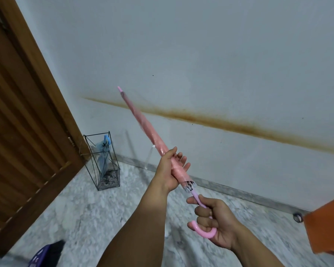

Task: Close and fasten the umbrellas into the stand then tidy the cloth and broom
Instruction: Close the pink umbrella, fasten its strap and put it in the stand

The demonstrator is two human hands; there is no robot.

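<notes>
Speckled grey stone floor [81,205] meets a pale wall [201,54] marked by a long brown stain [210,120]. Nearest the camera, the right hand [216,222] is closed around the pink umbrella [143,124] at its curved handle [202,231], fingers [202,211] wrapped over the shaft just above the hook. Just beyond, up the shaft, the left hand [170,170] grips the rolled canopy near its lower end, thumb on top and fingers curled underneath. The umbrella is folded shut and held in the air, tilted, its tip pointing up and away to the left of both hands. A thin clear strap [149,157] hangs loose from the canopy just left of the left hand. Further off, left of the hands, a black wire stand [102,160] sits on the floor in the corner beside a wooden door [23,116]; a blue umbrella [104,151] already stands inside it. An orange object [328,224] shows right of the right hand; what it is cannot be told.
</notes>
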